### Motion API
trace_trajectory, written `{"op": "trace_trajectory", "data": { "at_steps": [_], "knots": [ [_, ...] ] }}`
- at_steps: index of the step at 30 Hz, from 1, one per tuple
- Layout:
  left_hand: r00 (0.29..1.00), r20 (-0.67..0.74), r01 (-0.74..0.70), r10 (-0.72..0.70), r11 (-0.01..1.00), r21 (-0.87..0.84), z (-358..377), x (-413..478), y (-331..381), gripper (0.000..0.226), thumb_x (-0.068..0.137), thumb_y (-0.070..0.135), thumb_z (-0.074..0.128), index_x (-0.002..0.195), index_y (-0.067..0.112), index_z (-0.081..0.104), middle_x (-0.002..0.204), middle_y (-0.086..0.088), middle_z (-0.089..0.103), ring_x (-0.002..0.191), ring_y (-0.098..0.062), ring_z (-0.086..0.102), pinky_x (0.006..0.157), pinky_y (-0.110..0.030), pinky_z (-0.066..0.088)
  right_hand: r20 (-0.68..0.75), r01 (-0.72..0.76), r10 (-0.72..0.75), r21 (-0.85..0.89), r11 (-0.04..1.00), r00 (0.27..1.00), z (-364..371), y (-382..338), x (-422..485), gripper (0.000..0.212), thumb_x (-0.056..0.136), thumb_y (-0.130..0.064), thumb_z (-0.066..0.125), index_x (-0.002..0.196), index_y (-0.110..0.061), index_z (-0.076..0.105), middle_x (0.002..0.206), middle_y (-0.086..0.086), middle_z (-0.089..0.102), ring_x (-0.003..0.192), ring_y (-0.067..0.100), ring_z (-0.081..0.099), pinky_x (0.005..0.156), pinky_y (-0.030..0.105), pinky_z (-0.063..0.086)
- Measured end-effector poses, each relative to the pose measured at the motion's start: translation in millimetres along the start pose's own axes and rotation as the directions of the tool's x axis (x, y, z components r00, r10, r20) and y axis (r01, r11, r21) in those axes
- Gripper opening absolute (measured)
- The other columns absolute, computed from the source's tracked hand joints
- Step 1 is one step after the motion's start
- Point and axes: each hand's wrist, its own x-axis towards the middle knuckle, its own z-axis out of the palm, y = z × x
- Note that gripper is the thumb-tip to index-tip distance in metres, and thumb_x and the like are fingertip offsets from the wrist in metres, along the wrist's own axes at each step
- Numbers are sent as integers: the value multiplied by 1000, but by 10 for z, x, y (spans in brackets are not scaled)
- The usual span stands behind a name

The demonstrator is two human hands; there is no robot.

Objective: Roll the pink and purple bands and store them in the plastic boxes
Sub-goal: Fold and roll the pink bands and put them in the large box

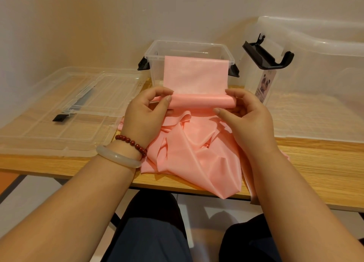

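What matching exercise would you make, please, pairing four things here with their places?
Things:
1. band
2. lids
3. big box
4. beads

Places:
A. on the left wrist
B. at the right end of the table, by the wall
C. hanging over the front rim of the small box
D. flat at the table's left end

Pairs: 1-C; 2-D; 3-B; 4-A
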Motion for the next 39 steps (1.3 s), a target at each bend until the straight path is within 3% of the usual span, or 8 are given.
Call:
{"op": "trace_trajectory", "data": {
  "at_steps": [6, 8, 13, 17, 19, 28, 35, 39],
  "knots": [
    [1000, 24, 18, -18, 999, 27, -24, -16, 14, 21, 91, 12, 62, 105, 26, 66, 113, -1, 66, 98, -14, 67, 78, -29, 58, -51, 19, -19, -3, 1000, 999, 7, 23, 18, 33, 89, -21, 69, 118, -37, 66, 114, -9, 65, 99, 5, 61, 91, 32, 53],
    [999, 39, 9, -10, 1000, 22, -25, -22, 32, 24, 89, 7, 61, 105, 25, 65, 112, -1, 65, 98, -14, 67, 77, -27, 58, -56, 41, -41, -3, 999, 998, 13, 31, 25, 31, 90, -23, 68, 116, -39, 66, 111, -7, 65, 99, 8, 60, 90, 30, 53],
    [998, 57, 5, -4, 1000, -30, -13, -29, 64, 24, 92, 5, 59, 104, 26, 61, 102, 9, 64, 84, -8, 70, 71, -17, 54, -66, 59, -61, -25, 998, 996, 6, 43, 46, 18, 91, -25, 67, 105, -36, 67, 112, -11, 56, 89, -8, 56, 82, 17, 49],
    [999, 54, -1, 2, 1000, -21, -4, -24, 36, 22, 93, 8, 58, 108, 24, 60, 103, 7, 65, 84, -7, 70, 69, -17, 54, -63, 34, -33, 25, 999, 997, 29, 33, 33, 23, 91, -25, 66, 99, -45, 58, 109, -10, 64, 95, 8, 64, 82, 39, 58],
    [999, 46, -1, 3, 1000, -26, -1, -21, 21, 22, 94, 10, 59, 110, 24, 59, 103, 7, 64, 85, -9, 70, 67, -18, 55, -70, 38, -35, 41, 998, 997, 29, 24, 30, 29, 90, -25, 67, 102, -48, 55, 110, -8, 64, 94, 10, 65, 80, 43, 58],
    [1000, 8, -14, 14, 1000, 10, -15, -12, 27, 15, 93, 14, 60, 104, 25, 63, 103, 9, 64, 87, -9, 69, 71, -20, 56, -56, 65, -66, -23, 998, 996, 9, 29, 23, 31, 89, -15, 68, 112, -34, 65, 116, -9, 63, 97, 4, 62, 86, 37, 56],
    [999, 38, 2, -3, 1000, 17, -31, -8, 12, 26, 88, 11, 66, 110, 25, 65, 109, 6, 67, 96, -9, 67, 84, -27, 57, -78, 62, -65, -32, 998, 995, 24, 49, 36, 28, 92, -23, 65, 117, -36, 66, 115, -12, 61, 99, 6, 61, 88, 39, 55],
    [1000, 29, 9, -9, 1000, -9, -17, -17, 23, 25, 90, 11, 64, 111, 25, 64, 101, 5, 68, 84, -4, 69, 75, -19, 55, -55, 67, -68, -36, 997, 996, 28, 49, 36, 36, 91, -24, 68, 126, -29, 62, 121, -9, 55, 109, 13, 59, 90, 38, 55]
  ]
}}
